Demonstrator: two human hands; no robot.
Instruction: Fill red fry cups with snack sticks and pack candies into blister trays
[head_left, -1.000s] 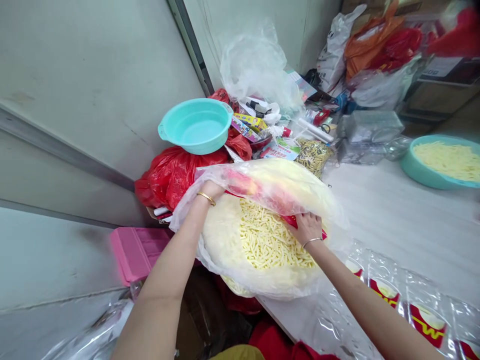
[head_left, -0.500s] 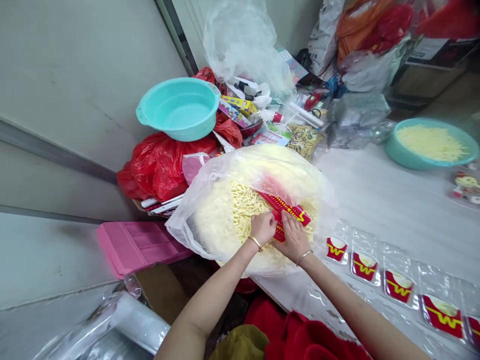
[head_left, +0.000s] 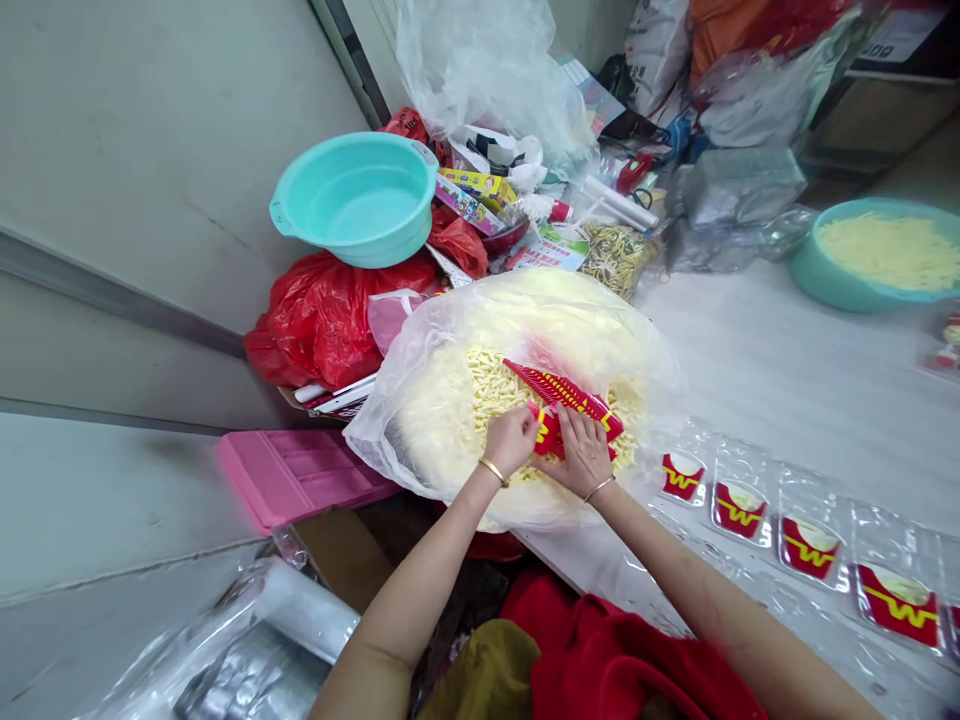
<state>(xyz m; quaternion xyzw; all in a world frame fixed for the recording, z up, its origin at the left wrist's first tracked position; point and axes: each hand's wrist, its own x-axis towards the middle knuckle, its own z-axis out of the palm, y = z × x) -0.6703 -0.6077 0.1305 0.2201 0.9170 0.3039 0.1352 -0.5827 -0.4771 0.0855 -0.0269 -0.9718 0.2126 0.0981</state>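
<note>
A small red carton with a yellow zigzag mark, like a French-fry box, lies between my hands. My left hand is closed, pinching its left end at the fingertips. Across its right part rests my right hand, fingers over the top and thumb along the lower side. Just behind it, a fanned stack of red cartons leans on a heap of short pale-yellow sticks. A large translucent plastic bag, spread wide, surrounds the heap. What lies under my right palm is hidden.
Clear pouches with red-and-yellow cartons line the white table at right. A turquoise basin of pale sticks stands beyond. Another turquoise basin sits on red bags at left, above a pink tray. Clutter fills the back.
My left hand has shifted slightly left, with more of the front carton and its yellow mark showing. My right hand stays over the carton. The view has turned a little.
</note>
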